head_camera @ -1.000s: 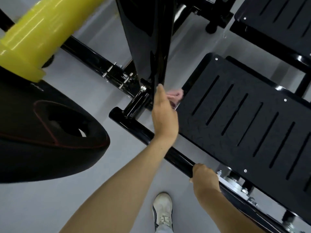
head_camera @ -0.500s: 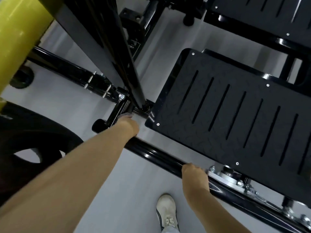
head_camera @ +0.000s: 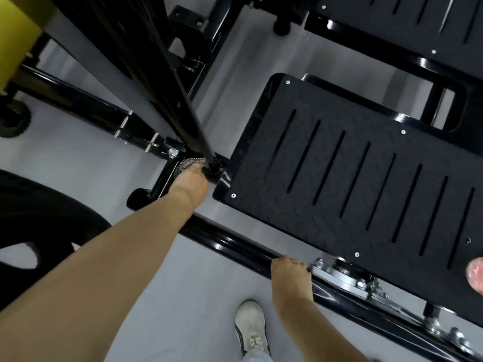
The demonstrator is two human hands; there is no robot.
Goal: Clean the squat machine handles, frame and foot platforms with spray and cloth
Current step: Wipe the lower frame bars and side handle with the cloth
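Cloth [head_camera: 190, 162]: gripped in your left hand [head_camera: 189, 185] at base of upright [head_camera: 180, 111], mid-frame; foot platform [head_camera: 352, 178] immediately right. Your right hand [head_camera: 291, 274]: clenched on lower rail [head_camera: 235, 244].

Black tread-patterned foot platform [head_camera: 347, 121], glossy black frame [head_camera: 235, 244], grey mesh-patterned cloth [head_camera: 187, 163].

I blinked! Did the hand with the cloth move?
Yes. The left hand and cloth shifted left, from the platform's edge to the post's foot.

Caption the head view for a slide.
Left hand holds cloth against frame joint beside foot platform; right hand grips lower bar.
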